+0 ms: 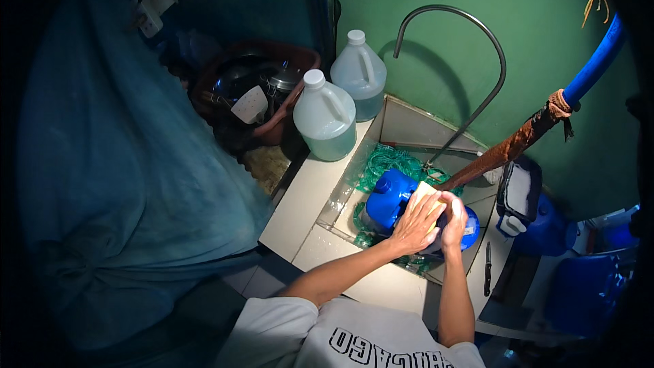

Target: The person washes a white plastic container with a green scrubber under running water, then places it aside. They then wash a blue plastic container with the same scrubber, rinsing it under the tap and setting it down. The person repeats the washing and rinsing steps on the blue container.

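Observation:
Both hands meet over a tiled sink (340, 209). A pale yellow sponge (426, 190) is pressed between them. My left hand (416, 225) lies flat over the sponge, fingers stretched forward. On its other side, my right hand (452, 222) is cupped against it, its fingertips near the left ones. A blue plastic jug (392, 191) with a cap stands in the sink, just left of the hands. Another blue container (470, 229), bearing a pale label, sits beneath and right of my right hand, partly hidden. Tangled green netting or cord (388, 161) lies around them in the sink.
Two translucent jugs (327, 117) of liquid stand on the left ledge. A curved metal faucet (498, 46) arches above the sink; a wrapped pipe (506, 151) slants into it. On the right ledge lie a knife (488, 266) and a tub of white contents (518, 184). A curtain (143, 174) hangs left.

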Tool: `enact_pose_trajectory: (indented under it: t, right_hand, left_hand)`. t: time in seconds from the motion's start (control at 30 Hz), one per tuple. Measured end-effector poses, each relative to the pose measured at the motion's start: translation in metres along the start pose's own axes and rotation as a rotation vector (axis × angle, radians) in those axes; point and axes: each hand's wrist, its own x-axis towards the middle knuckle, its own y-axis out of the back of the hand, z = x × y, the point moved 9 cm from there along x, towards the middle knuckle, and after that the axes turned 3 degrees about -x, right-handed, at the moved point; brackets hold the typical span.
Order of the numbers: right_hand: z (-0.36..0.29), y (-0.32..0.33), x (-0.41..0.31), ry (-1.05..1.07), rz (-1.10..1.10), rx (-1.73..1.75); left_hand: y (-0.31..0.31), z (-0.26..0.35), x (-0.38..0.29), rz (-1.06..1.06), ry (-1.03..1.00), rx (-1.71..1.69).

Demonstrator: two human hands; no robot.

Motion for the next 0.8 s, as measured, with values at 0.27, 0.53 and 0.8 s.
enact_pose_trajectory:
  t: [0.27, 0.53, 0.8]
  right_hand:
    - [-0.03, -0.013, -0.004, 0.44, -0.256, -0.917]
    - [-0.039, -0.018, -0.012, 0.419, -0.289, -0.999]
    - [-0.028, -0.023, -0.011, 0.331, -0.343, -1.061]
  left_hand:
    - [-0.045, -0.034, -0.09, -0.478, 0.134, 0.259]
    - [-0.066, -0.055, -0.008, -0.193, -0.004, 0.342]
    - [0.046, -0.033, -0.053, -0.095, 0.083, 0.12]
